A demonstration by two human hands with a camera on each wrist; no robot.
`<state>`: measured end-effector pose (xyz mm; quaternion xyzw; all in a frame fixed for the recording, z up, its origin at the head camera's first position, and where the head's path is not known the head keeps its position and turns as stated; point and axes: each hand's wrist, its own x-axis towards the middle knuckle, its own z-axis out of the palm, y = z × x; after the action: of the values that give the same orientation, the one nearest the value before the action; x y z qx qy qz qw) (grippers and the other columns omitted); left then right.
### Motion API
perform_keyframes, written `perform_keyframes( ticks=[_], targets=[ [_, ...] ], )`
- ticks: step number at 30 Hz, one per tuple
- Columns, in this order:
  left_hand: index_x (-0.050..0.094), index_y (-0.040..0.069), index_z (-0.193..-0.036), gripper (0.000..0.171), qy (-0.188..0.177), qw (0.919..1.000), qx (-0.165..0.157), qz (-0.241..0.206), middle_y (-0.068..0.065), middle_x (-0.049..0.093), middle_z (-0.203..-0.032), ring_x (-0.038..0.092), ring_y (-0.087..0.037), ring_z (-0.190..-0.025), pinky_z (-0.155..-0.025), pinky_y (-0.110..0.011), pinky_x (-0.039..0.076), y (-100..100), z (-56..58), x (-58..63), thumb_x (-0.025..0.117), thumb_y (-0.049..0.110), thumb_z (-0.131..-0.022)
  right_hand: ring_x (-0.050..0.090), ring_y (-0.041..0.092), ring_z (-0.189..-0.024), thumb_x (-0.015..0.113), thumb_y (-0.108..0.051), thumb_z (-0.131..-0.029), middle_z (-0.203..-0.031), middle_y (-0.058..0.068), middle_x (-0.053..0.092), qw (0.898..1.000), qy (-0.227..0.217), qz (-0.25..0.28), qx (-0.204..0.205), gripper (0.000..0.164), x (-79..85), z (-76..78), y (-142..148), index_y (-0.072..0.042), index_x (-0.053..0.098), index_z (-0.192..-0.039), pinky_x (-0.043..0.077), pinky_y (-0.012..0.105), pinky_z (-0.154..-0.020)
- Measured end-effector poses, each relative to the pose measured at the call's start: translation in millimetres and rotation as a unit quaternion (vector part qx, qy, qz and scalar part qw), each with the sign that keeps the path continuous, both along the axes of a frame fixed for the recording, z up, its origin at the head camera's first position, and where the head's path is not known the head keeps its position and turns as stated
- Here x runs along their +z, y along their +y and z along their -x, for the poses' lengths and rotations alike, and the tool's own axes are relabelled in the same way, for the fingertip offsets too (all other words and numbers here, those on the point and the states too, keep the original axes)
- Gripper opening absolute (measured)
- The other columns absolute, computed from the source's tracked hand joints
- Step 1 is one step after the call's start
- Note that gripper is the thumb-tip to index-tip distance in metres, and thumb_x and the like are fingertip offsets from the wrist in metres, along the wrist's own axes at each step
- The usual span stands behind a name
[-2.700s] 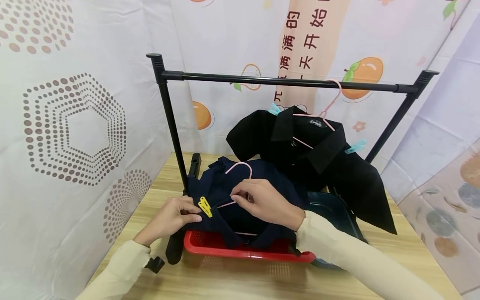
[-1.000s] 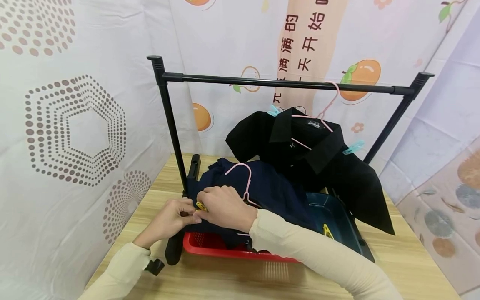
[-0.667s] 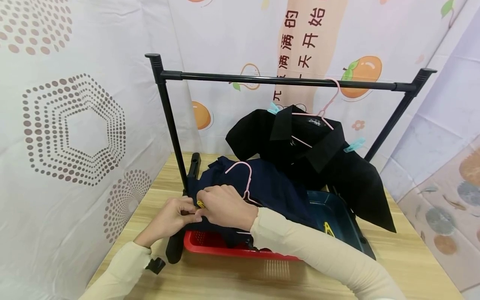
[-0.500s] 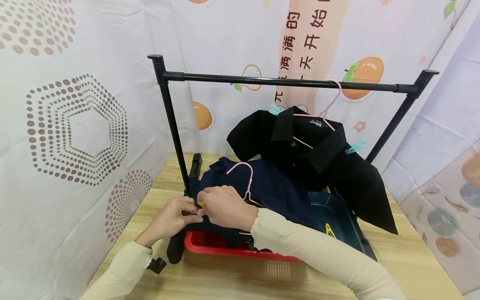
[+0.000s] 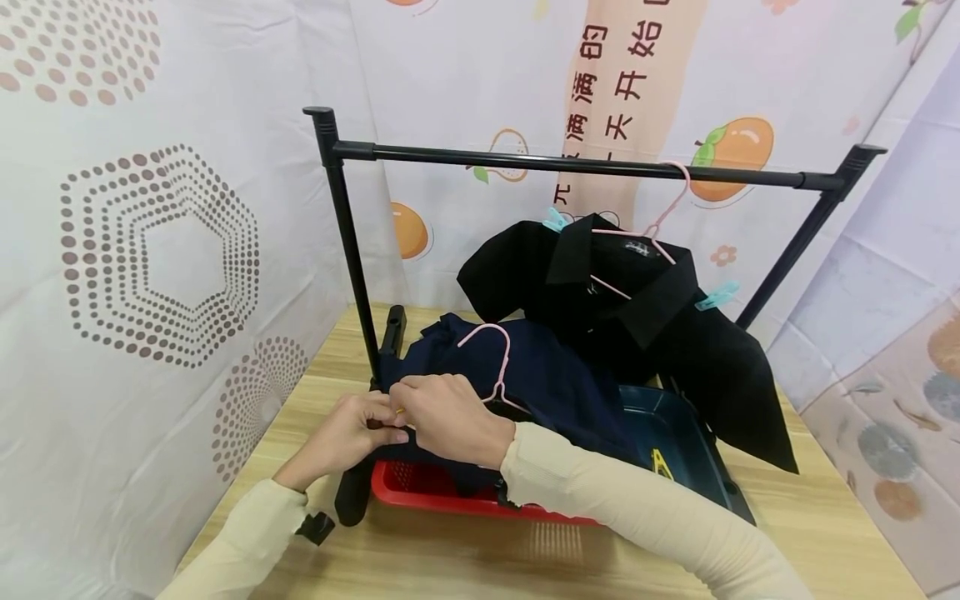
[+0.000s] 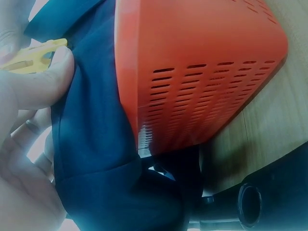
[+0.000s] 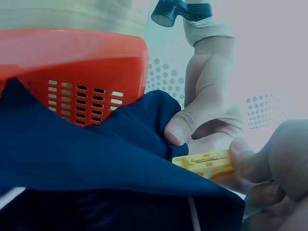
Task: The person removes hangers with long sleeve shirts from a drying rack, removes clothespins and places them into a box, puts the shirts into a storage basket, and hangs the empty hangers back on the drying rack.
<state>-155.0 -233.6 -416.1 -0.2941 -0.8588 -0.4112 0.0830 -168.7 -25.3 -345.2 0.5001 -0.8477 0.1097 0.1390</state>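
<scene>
A navy collared shirt (image 5: 547,367) lies spread over a red basket (image 5: 450,502), with a pink hanger (image 5: 506,354) inside its neck and the hook standing up. My left hand (image 5: 347,437) pinches the shirt's fabric at the left shoulder. Right beside it, my right hand (image 5: 453,417) grips a yellow clothespin (image 7: 204,162) between thumb and finger. In the right wrist view the clothespin's tip lies right at the navy cloth, close to the left thumb. The left wrist view shows the clothespin (image 6: 36,57) near the left thumb; from the head, it is mostly hidden by the right hand.
A black shirt (image 5: 540,283) hangs from the rack's bar (image 5: 480,157) on another pink hanger, with light-blue clothespins (image 5: 717,296) at its shoulders. The dark tray (image 5: 675,408) at right holds a yellow clothespin (image 5: 661,464). Rack feet (image 5: 352,496) stand on the wooden table.
Earlier my right hand was at the hanger, with the yellow clothespin showing on the left shoulder. It then moved left and took hold of that clothespin. The left hand has stayed in place.
</scene>
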Motion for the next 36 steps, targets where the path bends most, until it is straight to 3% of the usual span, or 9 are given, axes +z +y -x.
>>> perform_keyframes(
  ticks=[9, 15, 21, 25, 31, 36],
  targets=[
    [0.075, 0.018, -0.073, 0.019, -0.024, 0.9997, 0.001, -0.003, 0.007, 0.072, -0.093, 0.057, -0.012, -0.081, -0.066, -0.025, 0.049, 1, -0.6, 0.9, 0.084, 0.008, -0.086, 0.056, 0.004, -0.066, 0.08, -0.011, -0.09, -0.09, -0.006, 0.068, 0.998, -0.023, 0.046, 0.022, 0.012, 2.8, 1.3, 4, -0.017, 0.073, -0.097, 0.042, 0.01, -0.056],
    [0.082, 0.016, -0.082, 0.009, -0.029, 0.9996, 0.006, 0.0, 0.009, 0.066, -0.085, 0.054, -0.01, -0.078, -0.062, -0.024, 0.047, 1, -0.4, 1.8, 0.084, 0.008, -0.085, 0.058, 0.004, -0.07, 0.078, -0.006, -0.09, -0.093, -0.006, 0.07, 0.996, -0.058, 0.062, 0.02, 0.013, 8.1, 1.4, 8, -0.016, 0.073, -0.097, 0.047, 0.01, -0.063],
    [0.077, 0.019, -0.076, 0.016, -0.019, 0.9998, 0.005, 0.009, 0.013, 0.056, -0.075, 0.05, -0.008, -0.069, -0.059, -0.024, 0.043, 0, -0.9, 1.0, 0.083, 0.007, -0.086, 0.054, 0.004, -0.071, 0.073, -0.019, -0.097, -0.092, -0.005, 0.068, 0.992, -0.103, 0.068, 0.006, 0.013, 10.9, 1.3, 10, -0.013, 0.075, -0.109, 0.044, 0.011, -0.059],
    [0.075, 0.021, -0.074, 0.019, -0.015, 0.9998, 0.011, 0.012, 0.013, 0.045, -0.069, 0.046, -0.007, -0.064, -0.056, -0.023, 0.039, 0, -2.1, 0.9, 0.084, 0.009, -0.086, 0.055, 0.005, -0.075, 0.073, -0.025, -0.098, -0.097, -0.003, 0.069, 0.992, -0.104, 0.074, -0.01, 0.022, 11.3, 0.7, 12, -0.012, 0.075, -0.116, 0.044, 0.011, -0.059],
    [0.076, 0.025, -0.075, 0.02, -0.01, 0.9997, 0.013, 0.017, 0.014, 0.043, -0.067, 0.044, -0.006, -0.063, -0.056, -0.023, 0.038, -1, -2.9, 2.1, 0.084, 0.009, -0.085, 0.055, 0.006, -0.075, 0.076, -0.029, -0.095, -0.098, -0.002, 0.068, 0.992, -0.097, 0.073, -0.02, 0.028, 13.8, -0.9, 16, -0.012, 0.074, -0.118, 0.044, 0.011, -0.059],
    [0.084, 0.021, -0.09, 0.013, -0.017, 0.9996, 0.015, 0.016, 0.014, 0.045, -0.067, 0.045, -0.007, -0.063, -0.055, -0.024, 0.039, -2, -3.0, 2.6, 0.084, 0.009, -0.085, 0.053, 0.005, -0.071, 0.077, -0.028, -0.095, -0.096, -0.002, 0.068, 0.991, -0.107, 0.083, -0.02, 0.029, 14.7, -1.6, 21, -0.011, 0.075, -0.119, 0.043, 0.012, -0.055]
  ],
)
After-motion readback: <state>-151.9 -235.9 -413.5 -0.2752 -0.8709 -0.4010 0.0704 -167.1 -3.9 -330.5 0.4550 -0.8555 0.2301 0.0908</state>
